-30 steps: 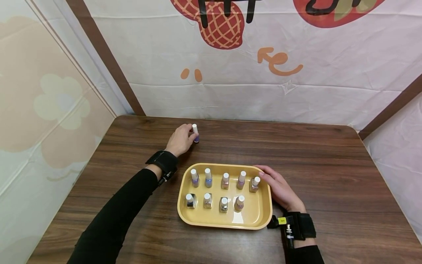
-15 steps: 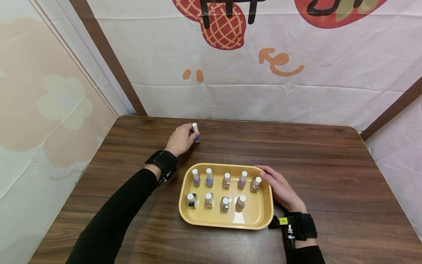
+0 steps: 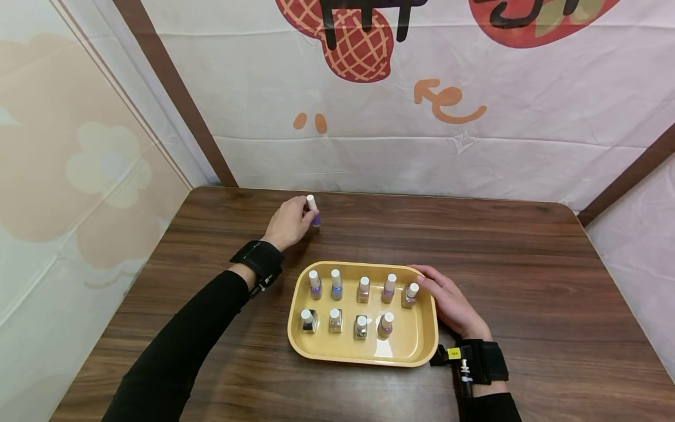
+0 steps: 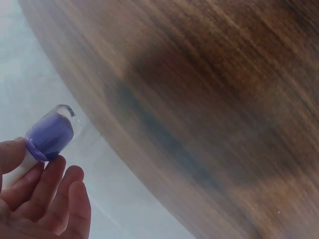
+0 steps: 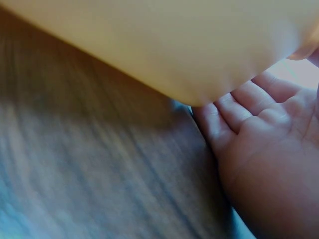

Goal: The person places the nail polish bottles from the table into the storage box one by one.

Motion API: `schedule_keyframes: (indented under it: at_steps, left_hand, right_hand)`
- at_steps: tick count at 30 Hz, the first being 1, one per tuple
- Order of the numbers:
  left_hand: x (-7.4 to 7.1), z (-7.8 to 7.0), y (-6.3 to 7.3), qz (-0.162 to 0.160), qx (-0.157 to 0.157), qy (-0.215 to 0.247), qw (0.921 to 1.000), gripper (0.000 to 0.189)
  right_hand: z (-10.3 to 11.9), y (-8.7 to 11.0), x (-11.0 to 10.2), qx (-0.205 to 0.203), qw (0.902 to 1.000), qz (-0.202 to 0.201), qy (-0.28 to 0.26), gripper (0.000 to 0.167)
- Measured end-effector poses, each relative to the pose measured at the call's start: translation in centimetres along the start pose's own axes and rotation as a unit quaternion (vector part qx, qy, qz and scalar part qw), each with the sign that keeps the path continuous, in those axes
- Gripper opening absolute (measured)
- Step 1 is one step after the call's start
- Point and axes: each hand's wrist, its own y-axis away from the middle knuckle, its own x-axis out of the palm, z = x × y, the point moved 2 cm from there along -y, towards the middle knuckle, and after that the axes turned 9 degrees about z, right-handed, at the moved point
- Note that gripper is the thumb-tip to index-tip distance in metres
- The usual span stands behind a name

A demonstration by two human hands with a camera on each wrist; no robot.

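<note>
In the head view, my left hand (image 3: 289,224) pinches a nail polish bottle (image 3: 316,220) with purple polish and a white cap, near the table's back edge. The left wrist view shows thumb and fingers on its cap, with the purple glass body (image 4: 51,133) sticking out beyond them. Whether its base touches the table is hard to tell. My right hand (image 3: 454,305) holds the right end of a yellow tray (image 3: 411,346), thumb at the rim and fingers along the outer wall (image 5: 164,55). Several white-capped nail polish bottles stand in two rows inside the tray.
The brown wooden table (image 3: 527,281) extends around the tray on all sides. A printed white cloth (image 3: 379,158) hangs behind its back edge, and another patterned cloth (image 3: 79,205) hangs along the left.
The purple bottle has risen very slightly in the left hand's pinch. The right hand stays at the tray's end. The whole head view has shifted a little.
</note>
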Motion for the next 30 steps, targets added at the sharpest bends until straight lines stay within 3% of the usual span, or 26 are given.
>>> schedule_keyframes:
  at_steps: [23, 30]
  left_hand:
    - [-0.9, -1.1, 0.6, -0.015, 0.038, -0.012, 0.9991, 0.021]
    - [-1.0, -2.1, 1.0, -0.013, 0.057, -0.025, 0.998, 0.02]
  right_hand:
    - [0.0, -0.3, -0.4, 0.002, 1.0, 0.0, 0.001, 0.051]
    - [0.1, -0.4, -0.6, 0.002, 1.0, 0.002, 0.003, 0.051]
